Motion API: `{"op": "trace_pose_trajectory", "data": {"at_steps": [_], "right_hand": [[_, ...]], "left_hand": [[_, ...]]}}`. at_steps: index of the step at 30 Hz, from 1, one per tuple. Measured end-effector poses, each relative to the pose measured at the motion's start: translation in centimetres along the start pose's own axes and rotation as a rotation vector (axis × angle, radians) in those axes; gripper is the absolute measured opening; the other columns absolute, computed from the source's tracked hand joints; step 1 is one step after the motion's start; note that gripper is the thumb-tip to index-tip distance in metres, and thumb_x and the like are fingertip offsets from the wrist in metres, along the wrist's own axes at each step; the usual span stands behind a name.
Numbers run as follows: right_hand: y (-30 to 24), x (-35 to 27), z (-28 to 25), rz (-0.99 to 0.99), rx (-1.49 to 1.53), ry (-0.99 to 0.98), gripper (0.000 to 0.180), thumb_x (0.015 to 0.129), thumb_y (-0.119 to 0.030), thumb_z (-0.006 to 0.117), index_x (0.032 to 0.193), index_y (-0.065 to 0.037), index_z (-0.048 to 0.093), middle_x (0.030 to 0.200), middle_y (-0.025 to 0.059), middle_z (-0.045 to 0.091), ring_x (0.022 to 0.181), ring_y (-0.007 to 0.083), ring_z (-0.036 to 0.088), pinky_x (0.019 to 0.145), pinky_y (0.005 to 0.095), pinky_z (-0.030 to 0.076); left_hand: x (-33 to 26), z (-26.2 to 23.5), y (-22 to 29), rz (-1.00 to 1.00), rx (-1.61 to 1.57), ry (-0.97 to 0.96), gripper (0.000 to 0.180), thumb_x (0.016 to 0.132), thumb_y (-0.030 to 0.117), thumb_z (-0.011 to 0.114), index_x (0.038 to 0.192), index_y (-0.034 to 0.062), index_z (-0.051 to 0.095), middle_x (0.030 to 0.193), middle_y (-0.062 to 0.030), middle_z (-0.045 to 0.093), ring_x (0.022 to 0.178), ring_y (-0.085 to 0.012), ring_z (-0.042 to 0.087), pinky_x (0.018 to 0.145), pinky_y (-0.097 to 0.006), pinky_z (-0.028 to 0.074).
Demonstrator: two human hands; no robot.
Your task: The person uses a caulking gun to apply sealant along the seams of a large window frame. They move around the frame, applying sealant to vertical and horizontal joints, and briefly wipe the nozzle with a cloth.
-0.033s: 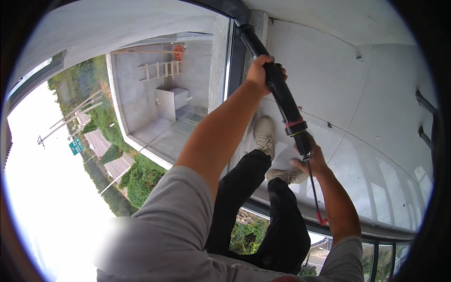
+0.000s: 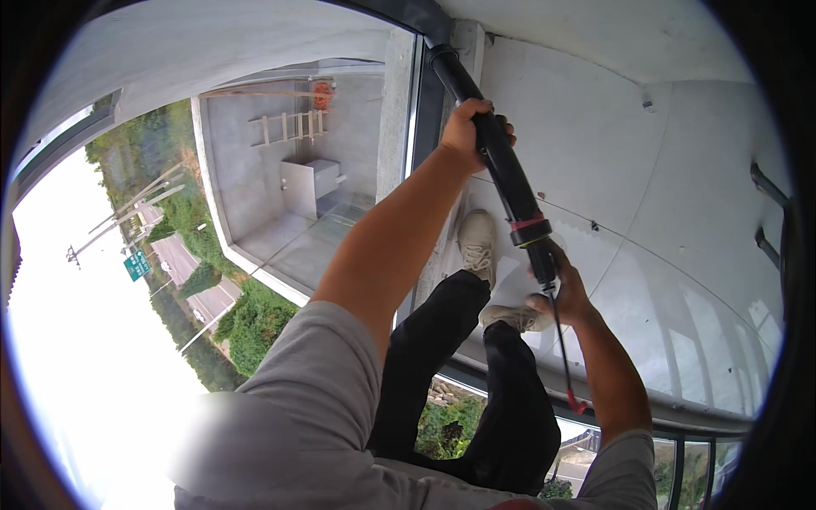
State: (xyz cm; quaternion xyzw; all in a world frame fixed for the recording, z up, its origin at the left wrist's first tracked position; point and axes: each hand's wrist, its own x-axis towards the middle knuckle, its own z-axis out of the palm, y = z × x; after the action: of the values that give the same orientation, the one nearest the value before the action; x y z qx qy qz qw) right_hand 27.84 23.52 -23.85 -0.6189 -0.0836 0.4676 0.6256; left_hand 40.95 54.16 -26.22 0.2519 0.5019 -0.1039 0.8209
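Observation:
A long black caulking gun (image 2: pixel 503 166) slants across the upper middle, its front end up against or close to the dark window frame (image 2: pixel 432 93); contact cannot be made out. My left hand (image 2: pixel 469 134) is wrapped round the front half of its barrel. At the rear, just below a red ring (image 2: pixel 530 229), my right hand (image 2: pixel 568 287) grips the gun's handle end, with the fingers partly hidden behind it. A thin plunger rod (image 2: pixel 562 348) sticks out the back and ends in a red hook (image 2: pixel 577 406).
My shoes (image 2: pixel 478 242) stand by a low edge, next to a pale floor (image 2: pixel 595 144). Beyond the frame at left lies a lower concrete terrace (image 2: pixel 255 204) holding a wooden ladder (image 2: pixel 293 127) and a white box (image 2: pixel 313 185). Trees (image 2: pixel 246 340) and a road show far below. A railing (image 2: pixel 680 455) runs at lower right.
The gun's rear end and my right hand have shifted slightly left. The rod's red hook sits a little lower and further left. Both hands keep their hold.

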Motion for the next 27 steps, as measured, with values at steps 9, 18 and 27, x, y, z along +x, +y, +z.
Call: {"op": "trace_pose_trajectory", "data": {"at_steps": [9, 18, 27], "right_hand": [[-4.5, -1.6, 5.7, 0.198, 0.346, 0.112, 0.048, 0.082, -0.006, 0.077, 0.127, -0.005, 0.058, 0.088, 0.0023, 0.065, 0.077, 0.0103, 0.061, 0.07, 0.0277, 0.052], [-9.4, 0.9, 13.1, 0.212, 2.103, 0.098, 0.03, 0.106, -0.022, 0.054, 0.133, -0.013, 0.062, 0.065, -0.0049, 0.046, 0.053, 0.0087, 0.044, 0.053, 0.0257, 0.039], [-9.2, 3.0, 16.5, -0.021, 2.177, 0.199, 0.056, 0.085, -0.005, 0.065, 0.139, 0.004, 0.053, 0.147, 0.0208, 0.052, 0.143, 0.0345, 0.045, 0.123, 0.0469, 0.035]], "left_hand": [[-3.9, 1.6, 3.9, -0.083, -0.057, 0.031, 0.03, 0.091, 0.031, 0.055, 0.098, 0.0022, 0.053, 0.085, -0.0157, 0.059, 0.081, -0.0333, 0.065, 0.077, -0.052, 0.056], [-0.7, 1.2, 2.9, -0.042, 0.788, 0.269, 0.039, 0.089, 0.035, 0.079, 0.107, 0.0037, 0.064, 0.094, -0.0106, 0.068, 0.08, -0.0238, 0.072, 0.076, -0.04, 0.061], [0.5, -3.0, 1.9, 0.2, 1.08, 0.386, 0.063, 0.084, 0.038, 0.081, 0.119, -0.0067, 0.056, 0.102, -0.0165, 0.069, 0.085, -0.0273, 0.072, 0.077, -0.039, 0.059]]}}
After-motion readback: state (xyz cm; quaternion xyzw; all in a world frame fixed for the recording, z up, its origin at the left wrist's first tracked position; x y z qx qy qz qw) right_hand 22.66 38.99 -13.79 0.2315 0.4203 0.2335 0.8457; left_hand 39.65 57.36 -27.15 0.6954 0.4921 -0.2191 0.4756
